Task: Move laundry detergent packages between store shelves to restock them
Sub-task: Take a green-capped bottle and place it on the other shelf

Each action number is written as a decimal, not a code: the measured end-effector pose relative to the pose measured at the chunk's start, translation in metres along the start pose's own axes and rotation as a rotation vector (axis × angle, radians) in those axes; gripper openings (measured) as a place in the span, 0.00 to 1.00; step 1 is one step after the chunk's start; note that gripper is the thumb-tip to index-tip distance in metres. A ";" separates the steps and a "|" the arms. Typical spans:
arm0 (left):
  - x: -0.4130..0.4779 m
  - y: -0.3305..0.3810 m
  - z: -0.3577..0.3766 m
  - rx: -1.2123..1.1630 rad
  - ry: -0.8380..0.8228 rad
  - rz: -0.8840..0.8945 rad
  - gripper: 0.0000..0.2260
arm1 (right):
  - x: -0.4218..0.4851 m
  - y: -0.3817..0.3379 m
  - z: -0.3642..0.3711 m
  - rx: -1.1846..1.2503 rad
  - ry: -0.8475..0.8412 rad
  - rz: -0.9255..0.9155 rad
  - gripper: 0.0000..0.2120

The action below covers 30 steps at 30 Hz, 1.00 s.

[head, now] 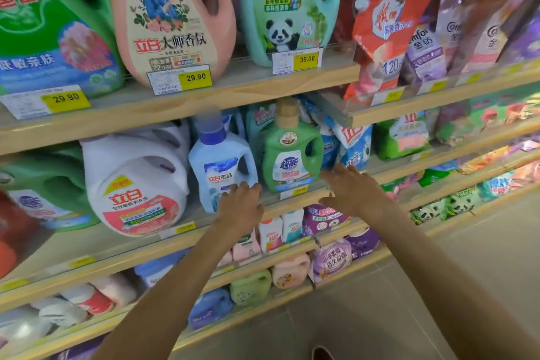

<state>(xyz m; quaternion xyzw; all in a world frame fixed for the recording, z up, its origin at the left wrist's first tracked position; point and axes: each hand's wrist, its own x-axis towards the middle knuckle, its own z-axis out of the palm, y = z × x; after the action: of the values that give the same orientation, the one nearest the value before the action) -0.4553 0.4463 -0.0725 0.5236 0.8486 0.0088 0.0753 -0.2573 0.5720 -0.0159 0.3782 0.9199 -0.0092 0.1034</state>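
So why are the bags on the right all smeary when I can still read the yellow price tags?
In the head view, the pouches at the upper right are smeared by motion blur, while the yellow 29.90 tag near the middle is sharp enough to read. The wide lens makes the shelf edge slant and the shelves fan out. The bottles on the lowest shelf look soft too.

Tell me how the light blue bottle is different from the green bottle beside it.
The light blue bottle has a purple cap; the green bottle has a tan one. The light blue bottle's label shows a red logo, the green bottle's a blue one. Both stand upright on one shelf, handles to the right.
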 end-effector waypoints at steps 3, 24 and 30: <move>0.022 0.005 0.009 -0.045 0.026 -0.025 0.19 | 0.022 0.015 0.005 0.017 0.005 -0.012 0.28; 0.135 0.047 0.087 -1.014 0.262 -0.253 0.53 | 0.166 0.062 0.050 0.346 0.261 -0.162 0.50; 0.151 0.045 0.097 -1.114 0.353 -0.302 0.49 | 0.189 0.071 0.060 0.633 0.254 -0.264 0.55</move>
<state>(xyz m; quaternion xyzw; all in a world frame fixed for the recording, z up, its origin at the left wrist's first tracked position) -0.4683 0.5953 -0.1825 0.2696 0.7811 0.5279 0.1964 -0.3273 0.7477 -0.1077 0.2676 0.9179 -0.2595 -0.1358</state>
